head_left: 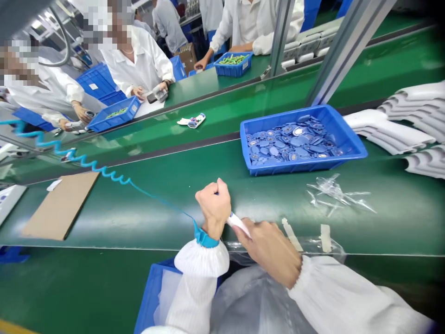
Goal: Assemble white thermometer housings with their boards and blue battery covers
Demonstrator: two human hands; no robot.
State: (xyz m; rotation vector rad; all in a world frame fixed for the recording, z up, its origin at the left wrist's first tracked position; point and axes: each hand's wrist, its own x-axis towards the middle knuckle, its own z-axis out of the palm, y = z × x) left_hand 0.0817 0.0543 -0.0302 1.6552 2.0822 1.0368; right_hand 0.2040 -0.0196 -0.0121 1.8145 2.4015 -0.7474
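Observation:
My left hand (214, 206) is closed in a fist over one end of a small white part (238, 221), with a bit of blue showing at the knuckles. A blue strap (205, 239) with a coiled blue cord (86, 162) sits on that wrist. My right hand (269, 248) pinches the other end of the same white part just above the green table's near edge. A blue tray (347, 139) of round blue and silver discs stands beyond the hands. Both sleeves are white.
Clear plastic wrappers (333, 192) and two white strips (325, 236) lie right of my hands. A cardboard sheet (60, 204) lies left. White moulded shells (410, 120) are stacked far right. A blue bin (153, 292) with clear bags sits below. Other workers in white sit across the belt.

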